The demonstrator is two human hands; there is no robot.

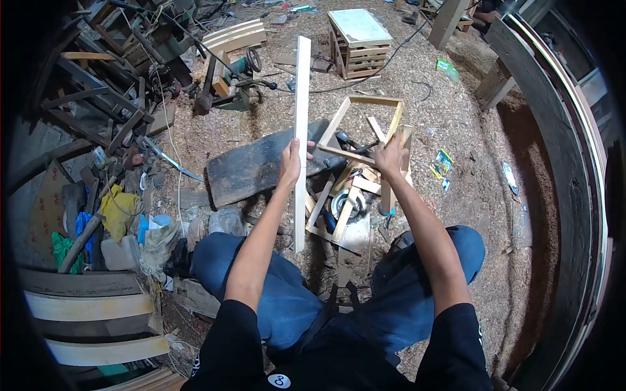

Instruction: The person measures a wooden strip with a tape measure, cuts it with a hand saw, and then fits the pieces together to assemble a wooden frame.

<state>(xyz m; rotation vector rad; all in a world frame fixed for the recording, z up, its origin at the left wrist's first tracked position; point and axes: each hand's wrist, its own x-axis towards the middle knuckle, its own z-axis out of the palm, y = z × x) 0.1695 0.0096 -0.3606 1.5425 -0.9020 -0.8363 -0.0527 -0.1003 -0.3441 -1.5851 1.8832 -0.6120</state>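
Note:
My left hand (291, 163) is wrapped around a long pale wooden strip (302, 85), which it holds nearly upright in the view. To the right, my right hand (390, 156) is closed on a small four-sided wooden frame (336, 125) at its near right corner. A short wood piece (376, 129) lies across that frame's inside. Below the hands is a circular saw (345, 203), its round blade partly covered by wood pieces. A dark worn plank (244, 171) lies behind the left forearm. My right palm and fingertips are partly hidden.
Wood shavings cover the ground. A slatted wooden crate (365, 55) with a pale top stands ahead. A cable (398, 55) runs across the floor. Scrap and a yellow cloth (120, 212) crowd the left, and a long dark timber beam (554, 124) borders the right.

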